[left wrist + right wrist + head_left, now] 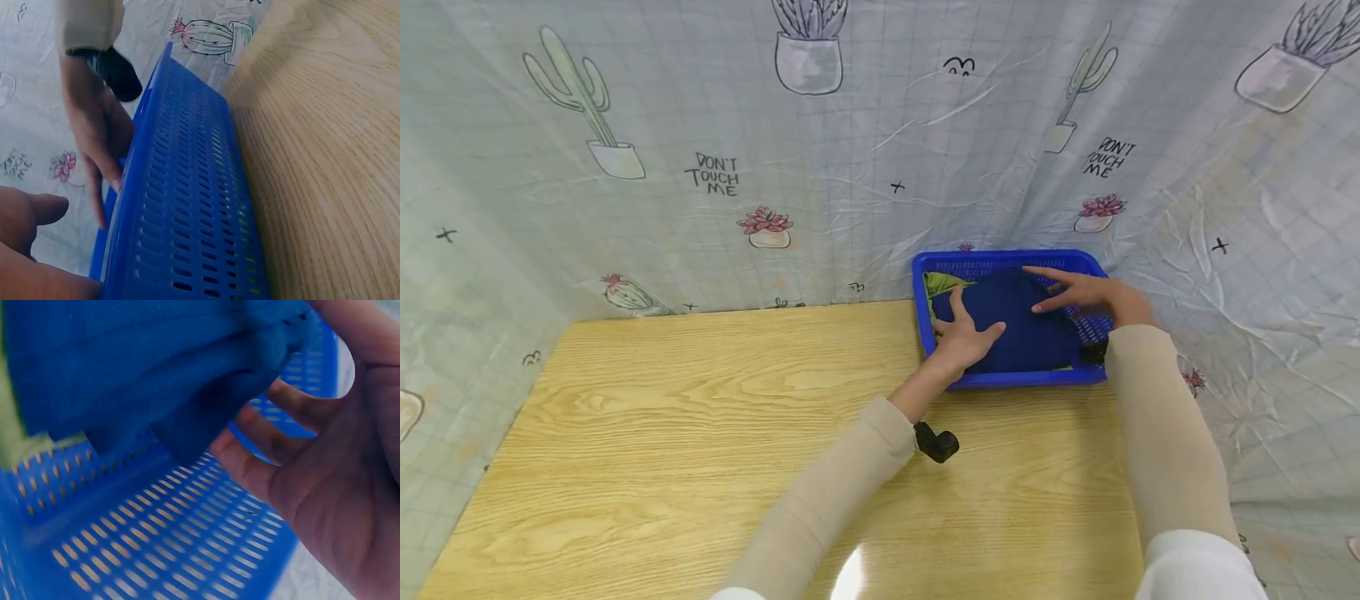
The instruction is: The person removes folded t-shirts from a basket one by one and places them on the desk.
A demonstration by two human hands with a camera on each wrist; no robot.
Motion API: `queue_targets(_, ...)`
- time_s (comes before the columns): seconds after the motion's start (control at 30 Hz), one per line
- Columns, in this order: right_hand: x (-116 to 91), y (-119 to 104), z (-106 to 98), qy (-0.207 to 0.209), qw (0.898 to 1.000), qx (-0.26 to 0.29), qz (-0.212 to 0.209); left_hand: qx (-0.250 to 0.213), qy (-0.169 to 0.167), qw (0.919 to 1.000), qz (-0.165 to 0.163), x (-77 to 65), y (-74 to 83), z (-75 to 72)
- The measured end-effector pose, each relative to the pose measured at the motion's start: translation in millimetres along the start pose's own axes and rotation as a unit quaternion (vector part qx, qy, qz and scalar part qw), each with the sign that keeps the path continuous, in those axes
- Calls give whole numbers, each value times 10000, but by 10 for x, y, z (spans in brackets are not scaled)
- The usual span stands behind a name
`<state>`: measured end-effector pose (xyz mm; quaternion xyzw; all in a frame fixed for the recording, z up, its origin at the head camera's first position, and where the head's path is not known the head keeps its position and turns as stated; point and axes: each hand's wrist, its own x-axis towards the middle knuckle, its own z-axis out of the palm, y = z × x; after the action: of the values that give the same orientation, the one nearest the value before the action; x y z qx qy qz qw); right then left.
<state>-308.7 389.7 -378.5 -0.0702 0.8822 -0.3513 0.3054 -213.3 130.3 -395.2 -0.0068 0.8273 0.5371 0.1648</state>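
A blue perforated plastic basket [1022, 379] stands at the table's far right corner. Folded dark blue cloth [1011, 329] lies in it, over green cloth [942, 283] that shows at the left side. My left hand [964, 337] rests on the cloth's left part, its fingers spread. Over the right part is my right hand [1078, 292], thumb and forefinger apart. In the right wrist view the fingertips [247, 422] touch the cloth's drooping edge, with bare slotted basket floor below. The left wrist view shows the left hand [37, 250] over the rim.
The wood-grain table [700, 433] stretches left and toward me. A patterned curtain [865, 150] hangs behind the basket and along both sides. Below the left wrist juts a black wrist camera [937, 443].
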Motion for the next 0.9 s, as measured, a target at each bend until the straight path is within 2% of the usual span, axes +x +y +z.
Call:
queue_targets(0.1, 62, 37, 28, -64, 9992, 344, 197, 299, -256, 9990, -191, 9, 3, 4)
queue_targets(0.23, 105, 76, 56, 95, 9987, 486, 148, 426, -555, 9959, -572, 79, 11, 30)
queue_targets(0.33, 143, 117, 71, 138, 9970, 763, 24, 398, -543, 9950, -732, 138, 12, 51)
queue_targets(0.43, 181, 160, 83, 85, 9948, 1005, -165, 487, -445, 9954, -698, 172, 0, 62)
queue_targets(0.5, 186, 181, 84, 39, 9937, 1088, -264, 222, -410, 9974, -553, 188, -13, 63)
queue_targets(0.57, 174, 184, 81, 16, 9932, 1130, -283, -320, -394, 9977, -448, 208, -29, 63)
queue_targets(0.63, 157, 181, 75, -1, 9924, 1202, -270, -1022, -461, 9930, -382, 236, -49, 61)
queue_targets(0.7, 141, 165, 71, -58, 9925, 1188, -286, -1489, -567, 9864, -401, 267, -71, 59)
queue_targets(0.8, 132, 140, 69, -55, 9914, 1271, -308, -1580, -637, 9844, -439, 325, -103, 54)
queue_targets(0.9, 123, 125, 73, 21, 9895, 1417, -272, -1444, -575, 9871, -389, 396, -116, 56)
